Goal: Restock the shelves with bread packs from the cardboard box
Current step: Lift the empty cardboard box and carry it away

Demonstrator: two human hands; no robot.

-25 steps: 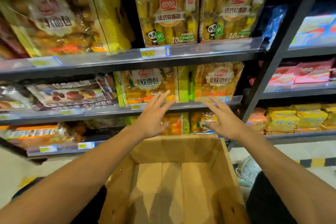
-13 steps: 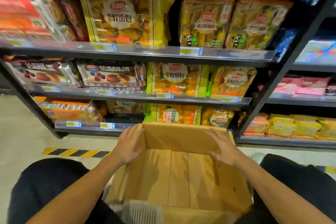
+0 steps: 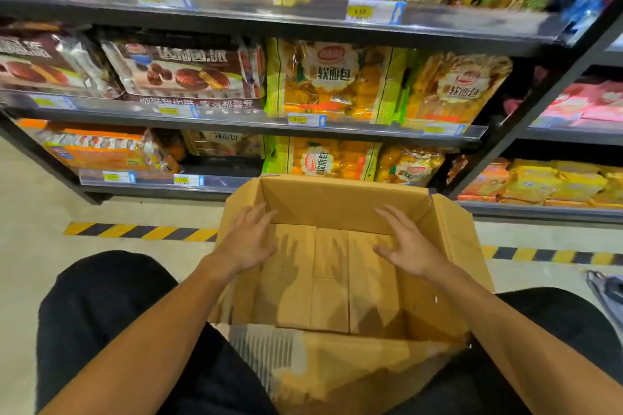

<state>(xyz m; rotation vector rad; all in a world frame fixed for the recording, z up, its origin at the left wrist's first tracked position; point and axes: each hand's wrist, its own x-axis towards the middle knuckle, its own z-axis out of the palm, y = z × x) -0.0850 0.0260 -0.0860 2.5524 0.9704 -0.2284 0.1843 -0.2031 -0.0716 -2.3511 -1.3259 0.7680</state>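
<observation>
An open cardboard box [image 3: 340, 202] stands on the floor between my knees, and I see only its bare bottom inside. My left hand [image 3: 247, 241] hovers at the box's left wall with fingers spread. My right hand [image 3: 409, 244] hangs over the box's right half, fingers relaxed and holding nothing. Yellow-green bread packs stand on the black shelves: one [image 3: 332, 81] on the middle shelf and one [image 3: 320, 160] on the lowest shelf just behind the box.
Brown cake packs [image 3: 183, 71] fill the middle shelf's left side and orange packs [image 3: 101, 152] lie at lower left. A second rack at right holds yellow packs [image 3: 556, 182]. Yellow-black tape [image 3: 141, 232] marks the floor. My dark-trousered knees flank the box.
Both hands drew back from the shelf and dropped to the box, now over its inside. My view tilted down toward the box and floor.
</observation>
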